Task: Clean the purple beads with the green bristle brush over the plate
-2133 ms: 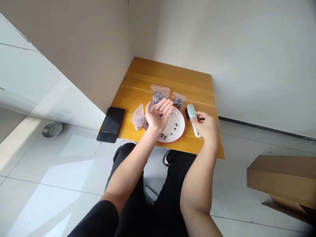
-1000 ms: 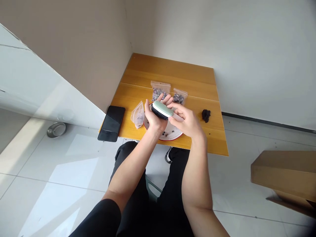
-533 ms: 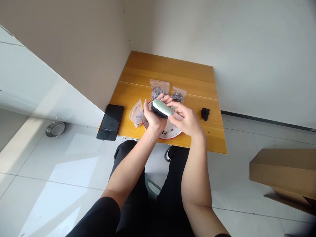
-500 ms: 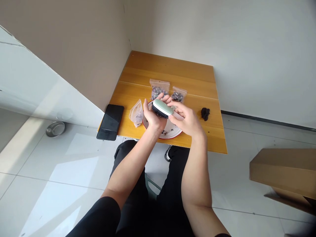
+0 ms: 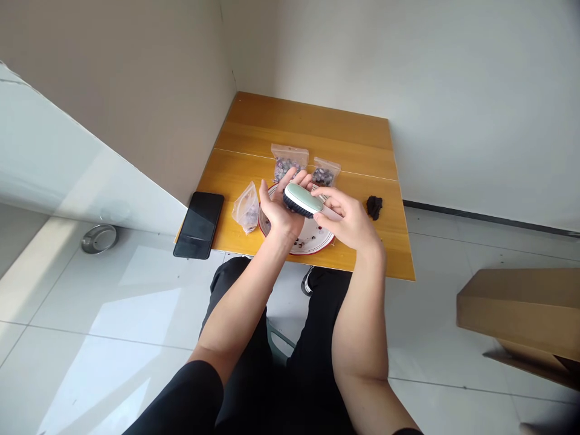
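My right hand [image 5: 352,222] grips the white handle of a small brush [image 5: 302,200] with a pale green back and dark bristles. The bristles press down into the palm of my left hand [image 5: 276,207], which is held palm up, fingers stretched, over a white plate with a red rim [image 5: 324,242]. Small dark beads lie on the plate. In the earlier frame beads lay in my left palm; the brush hides the palm at this moment.
On the wooden table [image 5: 308,130] lie two zip bags of beads [image 5: 287,162] [image 5: 324,171], a third clear bag [image 5: 245,207], a small dark lump [image 5: 374,206] and a black phone [image 5: 198,225] over the left edge. A metal bowl [image 5: 98,237] and a cardboard box [image 5: 521,314] are on the floor.
My right hand picked the brush up from the table's right side and brought it onto my left palm. A dark lump shows where the brush lay. The brush has since shifted slightly.
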Demonstrator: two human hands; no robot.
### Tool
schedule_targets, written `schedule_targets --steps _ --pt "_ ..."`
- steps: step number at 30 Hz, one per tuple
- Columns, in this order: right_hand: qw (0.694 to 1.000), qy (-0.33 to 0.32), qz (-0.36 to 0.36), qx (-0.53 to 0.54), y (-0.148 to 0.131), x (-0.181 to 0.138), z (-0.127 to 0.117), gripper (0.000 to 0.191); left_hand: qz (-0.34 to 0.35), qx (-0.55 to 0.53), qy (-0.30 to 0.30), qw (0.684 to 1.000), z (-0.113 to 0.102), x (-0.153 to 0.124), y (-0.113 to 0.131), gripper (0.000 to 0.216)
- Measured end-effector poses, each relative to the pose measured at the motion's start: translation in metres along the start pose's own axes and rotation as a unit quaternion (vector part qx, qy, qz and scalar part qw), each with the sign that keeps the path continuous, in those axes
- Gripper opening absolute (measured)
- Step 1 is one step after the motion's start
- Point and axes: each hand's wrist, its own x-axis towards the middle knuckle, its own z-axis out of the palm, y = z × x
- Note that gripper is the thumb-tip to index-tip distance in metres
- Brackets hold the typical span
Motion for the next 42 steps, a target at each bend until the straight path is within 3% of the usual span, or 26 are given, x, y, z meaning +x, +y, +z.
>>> schedule_targets --steps 3,9,15,21,28,33,39,42 --pt "1.000 -0.018 0.000 0.020 -0.001 0.000 0.000 0.038 -0.007 0.007 0.012 1.000 0.000 0.000 -0.001 0.063" --pt "1.000 0.023 -0.012 -0.017 -0.001 0.002 0.003 0.037 0.001 0.013 0.001 1.000 0.003 -0.001 0.002 0.062" --pt "1.000 -0.016 -0.005 0.018 -0.002 0.000 0.002 0.038 -0.006 0.029 0.013 0.999 0.001 -0.001 0.004 0.065" --pt "0.999 0.034 -0.006 -0.002 0.002 0.002 0.004 0.039 -0.002 0.017 -0.001 1.000 0.003 -0.002 0.004 0.063" --pt "0.999 -0.003 0.008 0.043 0.000 0.000 0.002 0.042 -0.006 0.033 0.015 0.999 0.002 0.000 0.005 0.065" --pt "0.998 0.041 0.000 0.041 0.005 0.002 0.005 0.040 0.001 0.014 -0.009 1.000 0.001 0.000 0.005 0.063" --pt "0.996 0.006 0.037 0.082 0.008 -0.001 -0.001 0.039 -0.007 0.027 0.014 1.000 0.000 0.000 0.006 0.066" --pt "0.997 0.018 0.016 0.076 0.008 0.001 0.003 0.040 -0.015 0.032 0.010 0.999 0.001 -0.001 0.001 0.066"
